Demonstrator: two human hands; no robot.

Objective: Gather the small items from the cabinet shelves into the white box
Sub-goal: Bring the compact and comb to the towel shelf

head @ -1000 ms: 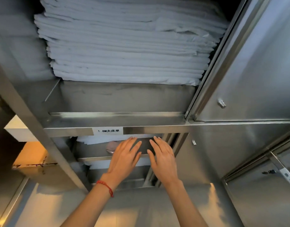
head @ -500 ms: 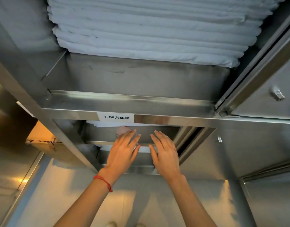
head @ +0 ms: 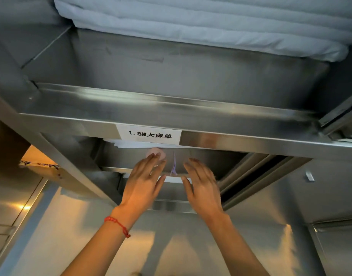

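Both hands reach side by side, a little apart, into the steel cabinet with fingers straight and spread, holding nothing. The left hand [head: 143,184] wears a red string bracelet [head: 117,226] at the wrist, and its fingertips lie at a small pale pink round item [head: 155,152] on the shelf; whether they touch it cannot be told. Between this hand and the right hand [head: 201,186] hangs a thin purple strip [head: 173,166]. Just above the fingers runs the shelf edge [head: 231,139] with a white label [head: 149,134]. Beyond that, folded white sheets [head: 211,22] are stacked.
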